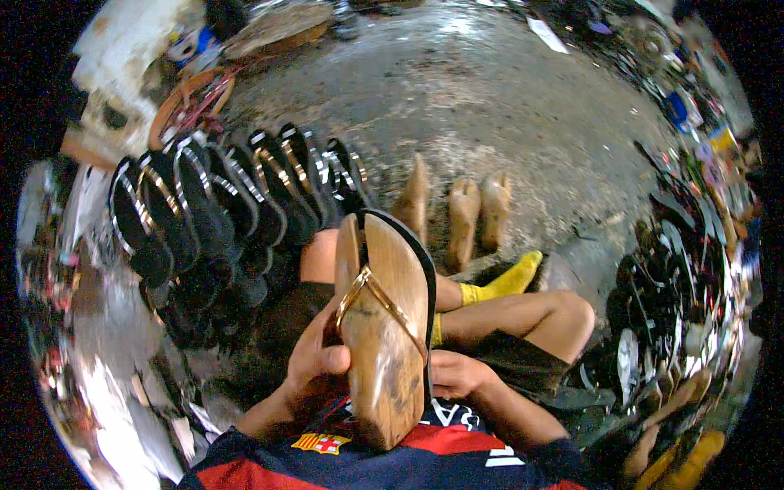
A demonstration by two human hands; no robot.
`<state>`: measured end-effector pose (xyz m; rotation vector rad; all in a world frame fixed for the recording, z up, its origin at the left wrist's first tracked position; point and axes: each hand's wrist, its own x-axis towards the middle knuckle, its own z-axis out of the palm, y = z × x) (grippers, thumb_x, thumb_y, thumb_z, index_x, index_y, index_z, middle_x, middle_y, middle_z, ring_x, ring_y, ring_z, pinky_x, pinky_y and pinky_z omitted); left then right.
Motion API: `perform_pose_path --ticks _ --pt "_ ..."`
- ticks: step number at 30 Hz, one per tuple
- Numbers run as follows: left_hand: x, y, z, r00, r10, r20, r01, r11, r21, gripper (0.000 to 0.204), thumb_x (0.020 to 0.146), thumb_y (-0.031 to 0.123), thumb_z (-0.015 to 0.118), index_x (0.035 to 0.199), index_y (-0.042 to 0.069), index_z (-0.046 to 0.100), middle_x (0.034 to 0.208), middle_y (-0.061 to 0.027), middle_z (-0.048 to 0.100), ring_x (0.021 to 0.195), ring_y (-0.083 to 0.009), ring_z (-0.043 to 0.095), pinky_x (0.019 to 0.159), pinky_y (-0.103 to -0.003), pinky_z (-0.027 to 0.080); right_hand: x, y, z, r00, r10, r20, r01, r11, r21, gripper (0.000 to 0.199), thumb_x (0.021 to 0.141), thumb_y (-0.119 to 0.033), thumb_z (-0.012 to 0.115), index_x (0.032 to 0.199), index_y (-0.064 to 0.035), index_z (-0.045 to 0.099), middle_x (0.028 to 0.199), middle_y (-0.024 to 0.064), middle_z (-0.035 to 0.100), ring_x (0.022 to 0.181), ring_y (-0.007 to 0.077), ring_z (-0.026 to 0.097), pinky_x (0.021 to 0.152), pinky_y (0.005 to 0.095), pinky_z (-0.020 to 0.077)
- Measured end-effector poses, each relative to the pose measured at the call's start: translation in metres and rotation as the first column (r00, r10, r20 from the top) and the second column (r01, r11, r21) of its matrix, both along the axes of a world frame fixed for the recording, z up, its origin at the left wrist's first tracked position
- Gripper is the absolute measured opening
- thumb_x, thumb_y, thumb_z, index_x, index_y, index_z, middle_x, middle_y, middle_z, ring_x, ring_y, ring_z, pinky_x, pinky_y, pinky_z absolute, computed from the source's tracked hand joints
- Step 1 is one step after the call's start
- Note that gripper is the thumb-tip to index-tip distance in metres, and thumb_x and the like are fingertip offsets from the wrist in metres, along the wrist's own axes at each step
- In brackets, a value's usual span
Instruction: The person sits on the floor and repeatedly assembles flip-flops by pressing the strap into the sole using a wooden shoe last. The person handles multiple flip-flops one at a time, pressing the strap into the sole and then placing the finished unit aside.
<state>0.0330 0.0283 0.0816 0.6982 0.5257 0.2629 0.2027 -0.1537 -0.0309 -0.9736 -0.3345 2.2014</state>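
Note:
A wooden shoe last (380, 359) stands toe-up in front of my chest, its front split by a narrow slot. Across it runs a thin gold Y-shaped sandal strap (392, 312). A black sandal sole (426, 273) lies behind the last and shows along its right edge. My left hand (314, 355) is closed around the left side of the last, thumb on the wood near the strap's end. On the other side, my right hand (459, 376) has its fingers curled at the sole's lower right edge; some fingertips are hidden behind it.
Several black sandals with gold and silver straps (273, 175) stand in a row at the left. Three wooden lasts (463, 224) rest on the grey floor (490, 106) ahead, near my yellow-socked foot (514, 279). Black sole pieces (661, 302) and scraps are heaped at the right.

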Motion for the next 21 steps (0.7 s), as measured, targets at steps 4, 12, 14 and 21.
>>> perform_pose_path --ticks 4,12,14,21 --pt "0.009 0.016 0.023 0.948 -0.285 0.141 0.283 0.959 0.034 0.122 0.05 0.022 0.1 0.151 -0.003 0.036 0.142 -0.0148 0.058 0.13 -0.0279 0.057 0.109 -0.042 0.045 -0.023 0.014 -0.04 0.898 -0.111 -0.426 0.276 0.896 0.347 0.043 0.1 -0.02 0.065 0.137 -0.0011 0.057 0.126 0.008 0.068 0.099 0.0117 0.067 0.071 0.0226 0.054" --pt "0.046 0.01 0.002 0.76 -0.26 0.596 0.372 0.925 -0.071 0.107 0.064 0.011 0.093 0.15 -0.009 0.034 0.145 -0.0225 0.054 0.13 -0.0309 0.058 0.106 -0.045 0.048 -0.041 0.023 -0.092 0.961 -0.062 -0.268 0.173 0.895 0.411 0.05 0.096 -0.016 0.068 0.143 -0.0033 0.055 0.142 0.0169 0.06 0.131 0.0265 0.057 0.109 0.0441 0.0471" --pt "0.051 0.008 -0.002 0.81 -0.219 0.544 0.338 0.932 -0.128 0.103 0.069 0.019 0.09 0.151 -0.008 0.033 0.143 -0.0204 0.055 0.128 -0.0299 0.059 0.106 -0.044 0.048 -0.015 0.023 -0.074 0.989 -0.136 0.064 0.066 0.776 0.627 0.05 0.096 -0.016 0.067 0.143 -0.0036 0.055 0.143 0.0167 0.059 0.132 0.0268 0.056 0.11 0.045 0.0462" --pt "0.06 0.006 -0.006 0.981 -0.167 -0.096 0.183 0.964 0.193 0.112 0.068 0.042 0.091 0.155 0.004 0.031 0.139 -0.0132 0.057 0.124 -0.0268 0.057 0.109 -0.043 0.045 0.067 0.039 0.046 0.612 -0.786 -0.091 0.759 0.55 0.348 0.074 0.097 -0.047 0.066 0.152 -0.0061 0.039 0.148 0.0128 0.049 0.129 0.025 0.054 0.109 0.0407 0.044"
